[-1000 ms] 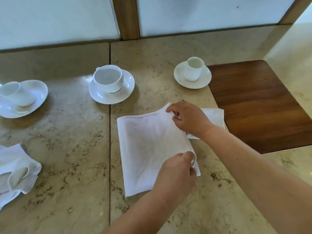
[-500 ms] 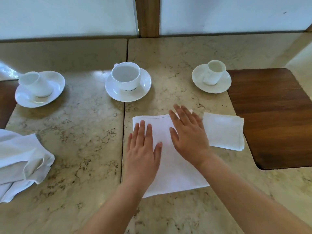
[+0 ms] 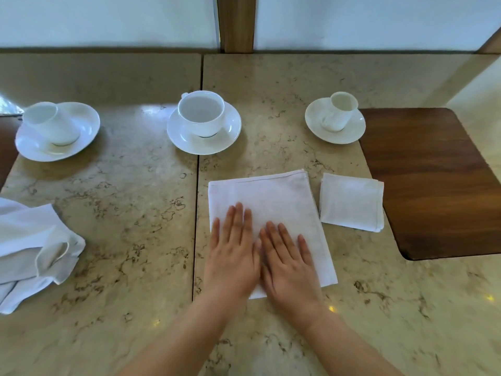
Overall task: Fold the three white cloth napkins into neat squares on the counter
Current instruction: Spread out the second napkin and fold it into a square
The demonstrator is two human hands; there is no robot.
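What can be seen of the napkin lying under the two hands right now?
The napkin is white woven cloth with a stitched hem along its far edge. It lies flat on the marble counter as a folded upright rectangle, not yet a square, slightly skewed. The left hand and right hand press on its near half with straight fingers, side by side. It sits just left of the folded square napkin, with a narrow gap between them.

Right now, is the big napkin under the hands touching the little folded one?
Apart. The head view shows a thin strip of counter between the big napkin and the little folded napkin.
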